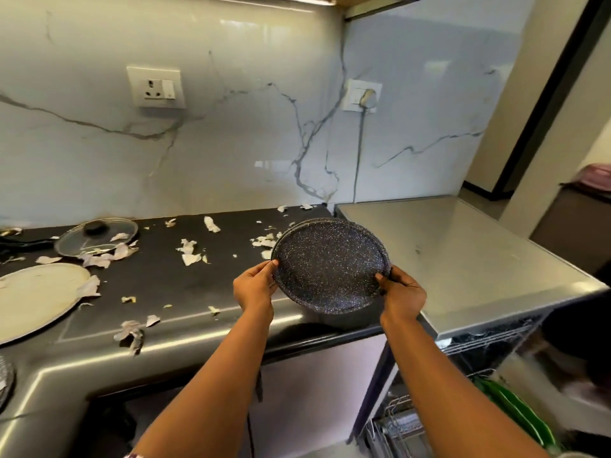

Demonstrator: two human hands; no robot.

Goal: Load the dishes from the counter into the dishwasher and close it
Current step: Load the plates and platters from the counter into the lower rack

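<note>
Head view: a speckled dark plate (330, 264) is gripped by its rims in the left hand (254, 287) and right hand (401, 294) above the bench (185, 289), so lowering into the open dishwasher rack (401, 424) is judged next.

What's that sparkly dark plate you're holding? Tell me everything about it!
The plate is round and flat with a low raised rim. It is nearly black with tiny pale speckles all over and looks like coated metal. No food shows on it. It is tilted with its face toward the camera, over the right end of the black counter. The left hand grips its left edge and the right hand grips its right edge.
</note>
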